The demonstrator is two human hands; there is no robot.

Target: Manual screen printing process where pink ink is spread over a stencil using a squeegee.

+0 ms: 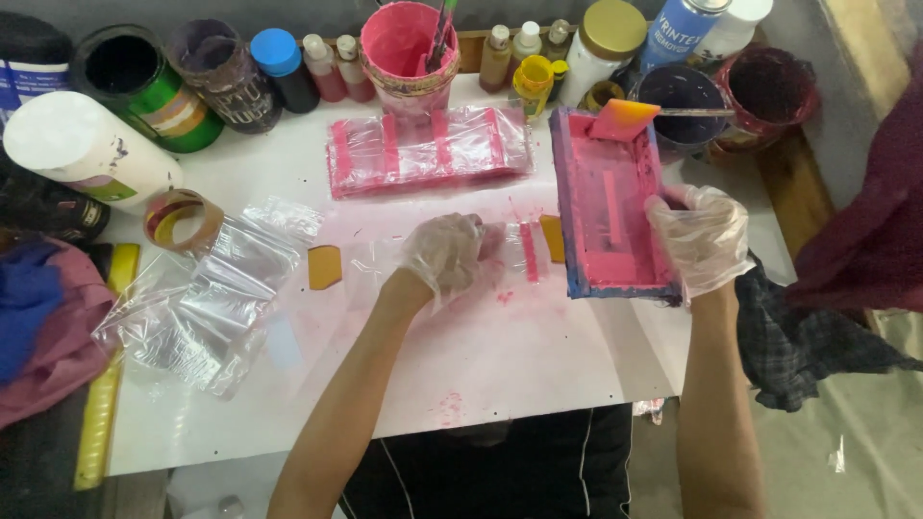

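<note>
Both my hands wear thin clear gloves. My left hand (pixel 444 252) presses down on a clear plastic bag (pixel 524 252) freshly marked with a pink stripe, on the white table (pixel 481 365). My right hand (pixel 700 238) grips the right edge of a small printing screen frame (pixel 608 207) smeared with pink ink, tilted up just right of that bag. An orange-pink squeegee (pixel 625 119) rests at the frame's far end.
A stack of pink-printed bags (pixel 428 149) lies behind. Unprinted clear bags (pixel 207 303) pile at the left beside a tape roll (pixel 181 219) and yellow ruler (pixel 104 384). A pink ink tub (pixel 409 48), jars and bottles line the back. A dark cloth (pixel 803 336) hangs at right.
</note>
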